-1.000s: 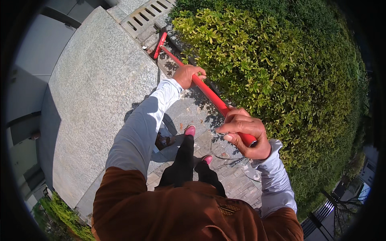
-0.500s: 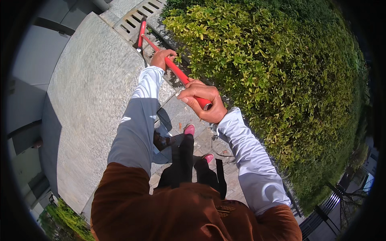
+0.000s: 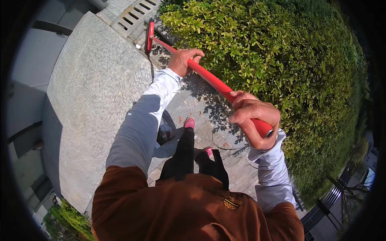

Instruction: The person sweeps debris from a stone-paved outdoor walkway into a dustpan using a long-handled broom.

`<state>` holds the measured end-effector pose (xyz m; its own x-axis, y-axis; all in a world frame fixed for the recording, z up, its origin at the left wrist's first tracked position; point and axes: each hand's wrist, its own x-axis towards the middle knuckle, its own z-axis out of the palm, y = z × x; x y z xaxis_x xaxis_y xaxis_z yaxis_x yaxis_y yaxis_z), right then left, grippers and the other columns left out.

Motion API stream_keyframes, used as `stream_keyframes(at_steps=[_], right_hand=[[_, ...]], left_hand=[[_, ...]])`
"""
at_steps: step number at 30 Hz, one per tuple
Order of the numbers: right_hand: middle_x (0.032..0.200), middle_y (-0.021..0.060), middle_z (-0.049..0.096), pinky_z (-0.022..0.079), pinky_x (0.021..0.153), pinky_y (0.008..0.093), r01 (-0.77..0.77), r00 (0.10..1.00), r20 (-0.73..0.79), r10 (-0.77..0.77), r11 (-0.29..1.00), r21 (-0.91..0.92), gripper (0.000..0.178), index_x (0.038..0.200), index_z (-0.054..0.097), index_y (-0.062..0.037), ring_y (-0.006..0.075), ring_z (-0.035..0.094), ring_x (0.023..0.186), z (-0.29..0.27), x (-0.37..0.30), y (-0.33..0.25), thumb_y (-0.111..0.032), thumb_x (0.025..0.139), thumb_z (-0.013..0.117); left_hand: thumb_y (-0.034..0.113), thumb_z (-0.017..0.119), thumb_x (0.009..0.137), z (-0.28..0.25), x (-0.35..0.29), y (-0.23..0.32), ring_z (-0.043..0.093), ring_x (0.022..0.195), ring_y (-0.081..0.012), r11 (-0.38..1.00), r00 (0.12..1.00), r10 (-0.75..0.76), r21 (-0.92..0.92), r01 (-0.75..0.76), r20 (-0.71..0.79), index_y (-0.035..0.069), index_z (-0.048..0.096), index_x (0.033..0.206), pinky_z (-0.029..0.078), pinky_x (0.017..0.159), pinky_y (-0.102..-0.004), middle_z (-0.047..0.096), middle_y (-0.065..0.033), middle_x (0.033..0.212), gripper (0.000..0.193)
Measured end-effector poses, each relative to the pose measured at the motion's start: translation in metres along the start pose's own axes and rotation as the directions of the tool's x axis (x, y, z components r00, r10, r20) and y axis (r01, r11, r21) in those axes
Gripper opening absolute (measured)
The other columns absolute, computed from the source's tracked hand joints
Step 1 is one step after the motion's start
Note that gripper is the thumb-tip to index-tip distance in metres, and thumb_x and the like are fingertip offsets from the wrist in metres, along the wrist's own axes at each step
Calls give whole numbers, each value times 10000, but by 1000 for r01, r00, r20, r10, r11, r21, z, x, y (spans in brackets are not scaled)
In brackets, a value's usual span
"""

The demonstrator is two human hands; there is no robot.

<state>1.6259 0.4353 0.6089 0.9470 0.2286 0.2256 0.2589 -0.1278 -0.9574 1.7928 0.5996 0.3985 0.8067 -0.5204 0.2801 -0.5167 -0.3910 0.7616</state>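
A red long-handled tool (image 3: 215, 82) slants from the right up to the far left, ending in a narrow red crosspiece (image 3: 150, 37) low over the paving by the kerb. Whether that head has bristles or a blade, I cannot tell. My left hand (image 3: 183, 62) grips the shaft partway down, thumb along it. Round the near end of the handle my right hand (image 3: 257, 118) is closed, with the end cap showing below the fingers. Leafy hedge lies just right of both hands.
A pale stone slab (image 3: 96, 80) rises on the left, and a dense hedge (image 3: 273, 72) fills the right. A slotted drain grate (image 3: 134, 16) is at the far end. A small white scrap (image 3: 138, 46) lies near the tool's head. My pink shoes (image 3: 189, 123) stand on paving.
Both hands have moved right with the tool, the right hand farther and downward. The red head has shifted slightly right. More of the shaft shows between my hands.
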Motion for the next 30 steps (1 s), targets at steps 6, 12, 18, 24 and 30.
stream_keyframes(at_steps=[6,12,18,24,30], right_hand=[[527,28,492,415,641,335,18,999,43,-17,1000,-15,148,722,641,-46,196,469,532,-20,-31,-19,57,664,552],[485,-11,480,449,551,327,-23,990,136,25,1000,-20,55,737,672,-94,152,486,488,-71,-81,-116,-122,739,625],[536,11,526,479,568,330,118,990,-87,-108,987,108,44,719,622,-51,163,498,493,-91,-143,-121,-94,723,629],[543,71,510,430,585,369,-114,895,-439,73,991,-66,33,712,602,-5,211,486,529,-51,-229,-85,-36,723,600],[506,21,492,435,547,360,104,913,-399,-82,994,33,101,691,623,-47,176,466,481,-75,-359,-149,-136,738,634]], left_hand=[[27,513,747,61,-43,43,492,470,-147,902,993,-87,-418,113,82,69,585,833,365,444,-260,495,-42,534,120],[59,557,724,109,-71,176,506,445,-208,921,994,110,-377,-97,13,146,573,825,405,430,-313,481,-12,492,134],[51,598,713,109,-89,219,487,421,-197,954,998,65,-294,-61,4,131,562,890,358,407,-315,466,-9,480,197],[20,593,684,200,-142,163,531,491,-202,907,935,5,-396,145,354,87,564,762,409,469,-299,525,-41,532,106],[92,584,703,218,-200,288,577,575,-286,932,802,251,-360,-48,542,155,589,790,439,511,-370,571,-72,586,107]])
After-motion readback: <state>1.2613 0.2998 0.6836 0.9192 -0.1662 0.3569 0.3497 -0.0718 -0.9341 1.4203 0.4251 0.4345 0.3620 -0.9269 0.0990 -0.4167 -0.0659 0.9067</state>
